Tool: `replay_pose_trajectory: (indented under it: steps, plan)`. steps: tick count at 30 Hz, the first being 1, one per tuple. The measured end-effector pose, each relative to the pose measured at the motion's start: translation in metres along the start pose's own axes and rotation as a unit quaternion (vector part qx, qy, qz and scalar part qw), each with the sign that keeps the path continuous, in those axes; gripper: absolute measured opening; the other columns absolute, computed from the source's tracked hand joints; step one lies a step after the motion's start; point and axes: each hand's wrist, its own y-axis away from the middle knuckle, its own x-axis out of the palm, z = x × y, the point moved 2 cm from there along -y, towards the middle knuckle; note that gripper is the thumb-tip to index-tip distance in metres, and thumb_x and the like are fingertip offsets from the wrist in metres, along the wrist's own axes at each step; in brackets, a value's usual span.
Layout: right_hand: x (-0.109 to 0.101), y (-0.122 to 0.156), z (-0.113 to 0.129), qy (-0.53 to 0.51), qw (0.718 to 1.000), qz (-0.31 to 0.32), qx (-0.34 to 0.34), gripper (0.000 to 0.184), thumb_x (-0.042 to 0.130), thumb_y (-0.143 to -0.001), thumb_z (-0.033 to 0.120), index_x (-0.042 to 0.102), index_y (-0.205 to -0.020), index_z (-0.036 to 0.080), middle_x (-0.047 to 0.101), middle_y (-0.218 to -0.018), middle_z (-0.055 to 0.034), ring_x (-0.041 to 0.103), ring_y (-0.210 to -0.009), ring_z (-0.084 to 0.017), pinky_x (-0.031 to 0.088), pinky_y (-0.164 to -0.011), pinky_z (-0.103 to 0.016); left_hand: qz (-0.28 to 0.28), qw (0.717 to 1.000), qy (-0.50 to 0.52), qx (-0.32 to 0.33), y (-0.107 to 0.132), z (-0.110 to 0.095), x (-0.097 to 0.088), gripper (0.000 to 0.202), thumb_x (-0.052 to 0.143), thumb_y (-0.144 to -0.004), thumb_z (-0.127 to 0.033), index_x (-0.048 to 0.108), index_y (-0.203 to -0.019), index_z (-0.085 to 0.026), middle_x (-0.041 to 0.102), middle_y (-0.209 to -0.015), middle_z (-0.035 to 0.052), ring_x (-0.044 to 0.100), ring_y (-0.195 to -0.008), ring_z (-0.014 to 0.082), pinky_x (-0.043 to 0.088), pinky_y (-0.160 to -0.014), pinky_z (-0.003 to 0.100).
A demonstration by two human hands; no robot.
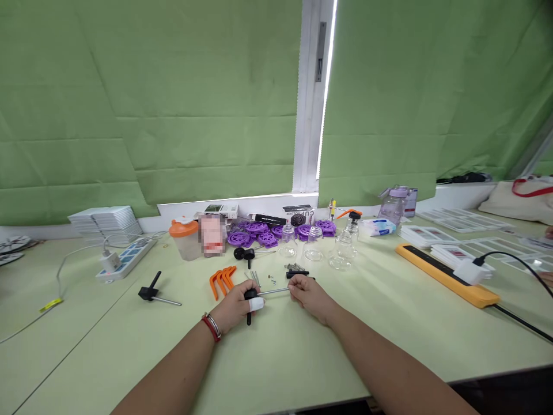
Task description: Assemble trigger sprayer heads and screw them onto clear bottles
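My left hand (235,306), with a white wrap on its thumb, is closed around a black plastic handle piece (249,295) near the front middle of the table. A thin metal rod (274,290) runs out of that piece to the right. The rod's far end is pinched between the fingertips of my right hand (309,295). Just beyond my hands lie several orange bent levers (223,280), small pins (256,278), tiny screws (272,280), a heap of springs (295,267) and black tubes (297,275). A similar black piece with a rod (149,293) lies to the left.
Glass domes (313,251), purple plastic wheels (258,228) and a cup with an orange lid (186,245) stand behind. A white power strip (127,260) lies left, an orange one (449,276) right. At the right edge, part of another person's hand (548,279) shows.
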Motion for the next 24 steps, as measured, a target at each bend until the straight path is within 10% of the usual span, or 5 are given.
replay_pose_trajectory:
  steps: [24]
  plan:
    - [0.0011, 0.0000, -0.0028, 0.045, 0.999, -0.014, -0.007, 0.026, 0.047, -0.081, 0.041, 0.049, -0.068, 0.019, 0.050, -0.061, 0.0023, 0.032, -0.050, -0.009, 0.026, -0.049, -0.023, -0.003, 1.000, -0.019, 0.001, 0.0000, 0.0001, -0.0010, 0.032, 0.067, -0.066, -0.040, 0.050, -0.083, -0.020, 0.045, -0.063, -0.0043, 0.043, -0.056, 0.0112, 0.035, -0.053, 0.023]
